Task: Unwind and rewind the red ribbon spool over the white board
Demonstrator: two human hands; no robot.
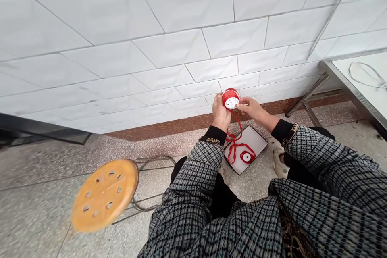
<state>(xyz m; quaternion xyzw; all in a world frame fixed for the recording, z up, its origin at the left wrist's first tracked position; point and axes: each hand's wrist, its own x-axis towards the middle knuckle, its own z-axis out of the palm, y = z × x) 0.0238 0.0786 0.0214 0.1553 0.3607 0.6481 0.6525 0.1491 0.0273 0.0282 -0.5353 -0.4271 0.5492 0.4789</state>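
Both of my hands are raised in front of the wall at a spool of red ribbon [231,93] with a white printed label on its near face. My left hand [221,112] wraps round the spool's left side. At the lower right edge of the label, the thumb and fingers of my right hand [251,109] pinch the spool. A loose red ribbon [239,123] hangs from the spool and trails in loops into a shallow white box [256,139] on the floor. In that box lies a smaller red ribbon roll [247,157] with a white core.
A round orange stool [104,195] with holes in its seat lies tipped on the speckled floor at left. On the right stands a metal-edged white table [347,72] with a loop of cord [365,76]. White tiled wall [181,4] rises close ahead. My shoe [280,163] is beside the box.
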